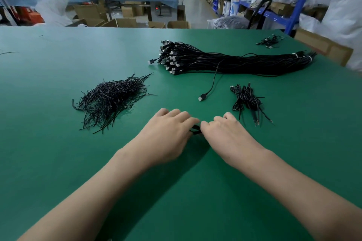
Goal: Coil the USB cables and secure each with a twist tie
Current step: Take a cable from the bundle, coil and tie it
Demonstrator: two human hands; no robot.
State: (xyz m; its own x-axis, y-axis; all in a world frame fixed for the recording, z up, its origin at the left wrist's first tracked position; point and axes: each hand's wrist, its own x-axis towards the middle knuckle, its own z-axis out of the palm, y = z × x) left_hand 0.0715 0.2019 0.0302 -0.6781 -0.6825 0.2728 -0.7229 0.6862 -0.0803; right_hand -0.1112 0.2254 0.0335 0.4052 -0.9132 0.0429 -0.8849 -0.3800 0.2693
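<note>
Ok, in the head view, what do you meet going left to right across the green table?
Pile of twist ties → left hand → held cable → right hand → small far cable cluster. The long bundle, loose plug and tied coils overlap these, so skipped.

Green table point(58, 162), blue shelving point(299, 4), cardboard boxes point(125, 22).

A single wide-angle view, worn on the person's head, looks forward and down across the green table point(58, 84). It sits close over the near edge: both forearms enter from the bottom, and the left hand point(168, 135) and right hand point(223, 133) lie just below mid-frame. The table's far edge crosses the upper part, with shelves point(293, 6) beyond it.
</note>
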